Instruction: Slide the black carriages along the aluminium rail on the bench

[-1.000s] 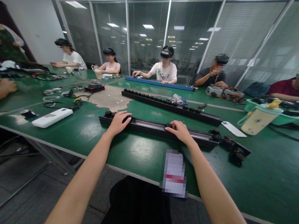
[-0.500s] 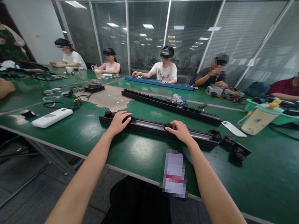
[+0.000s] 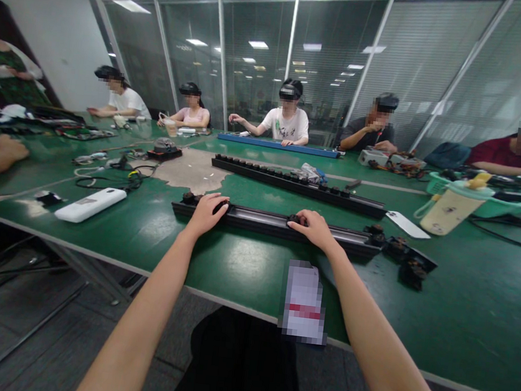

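Observation:
A long black rail lies across the green table in front of me. My left hand rests on its left part, fingers curled over a small black piece sitting in the rail. Near the rail's middle, my right hand lies palm down with its fingers bent onto another small black piece. More small black pieces lie loose off the rail's right end.
A second black rail full of black pieces lies farther back, a blue rail beyond it. A white power bank, cables, a white phone, a cream bottle and a green basket are around. Several people sit at the table.
My hands and the rail have not moved. The person at the blue rail has lifted one hand off it.

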A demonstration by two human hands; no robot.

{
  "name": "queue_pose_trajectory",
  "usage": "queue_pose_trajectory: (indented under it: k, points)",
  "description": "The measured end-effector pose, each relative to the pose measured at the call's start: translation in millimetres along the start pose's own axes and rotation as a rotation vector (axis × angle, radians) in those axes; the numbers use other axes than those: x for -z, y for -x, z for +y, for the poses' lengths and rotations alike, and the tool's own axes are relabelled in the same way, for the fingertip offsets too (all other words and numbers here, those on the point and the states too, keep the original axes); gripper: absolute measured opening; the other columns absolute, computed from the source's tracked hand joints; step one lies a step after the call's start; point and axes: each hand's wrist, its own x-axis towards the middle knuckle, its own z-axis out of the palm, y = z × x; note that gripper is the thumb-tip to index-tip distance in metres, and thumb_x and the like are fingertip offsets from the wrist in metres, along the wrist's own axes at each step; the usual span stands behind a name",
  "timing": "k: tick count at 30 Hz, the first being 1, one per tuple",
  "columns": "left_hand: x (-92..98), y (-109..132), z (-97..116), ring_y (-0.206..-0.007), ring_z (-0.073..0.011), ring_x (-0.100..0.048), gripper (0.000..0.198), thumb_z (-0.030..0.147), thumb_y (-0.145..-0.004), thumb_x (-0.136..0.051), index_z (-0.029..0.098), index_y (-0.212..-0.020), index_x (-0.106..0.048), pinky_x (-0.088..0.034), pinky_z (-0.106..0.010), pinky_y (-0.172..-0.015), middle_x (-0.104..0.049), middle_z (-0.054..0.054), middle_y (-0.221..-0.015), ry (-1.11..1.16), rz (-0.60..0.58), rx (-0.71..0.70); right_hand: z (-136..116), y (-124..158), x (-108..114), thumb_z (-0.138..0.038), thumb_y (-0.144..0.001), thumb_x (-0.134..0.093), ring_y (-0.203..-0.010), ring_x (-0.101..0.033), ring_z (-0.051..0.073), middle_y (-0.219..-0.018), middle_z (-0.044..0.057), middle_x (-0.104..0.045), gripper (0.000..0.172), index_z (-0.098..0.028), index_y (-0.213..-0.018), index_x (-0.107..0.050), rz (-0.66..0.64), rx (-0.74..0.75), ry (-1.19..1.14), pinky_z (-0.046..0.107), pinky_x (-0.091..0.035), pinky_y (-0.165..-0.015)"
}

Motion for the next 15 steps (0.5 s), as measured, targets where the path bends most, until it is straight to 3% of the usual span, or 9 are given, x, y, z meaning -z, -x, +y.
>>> queue_pose_trajectory:
  k: [15]
  points:
    - [-0.5,0.8,0.0,-0.136,-0.0277,-0.054,0.042,0.047,-0.101,-0.045,0.022,-0.123,-0.071,-0.037,-0.050,-0.121,-0.072,-0.008,-0.130,0.008,0.010,-0.005,1.2,0.1,-0.9,-0.055,-0.090,-0.068,-0.085,-0.057,0.024,-0.084,0.004,-0.067,0.032,-0.023,-0.089,-0.061,0.006,0.001,0.010,0.034,-0.035,-0.075]
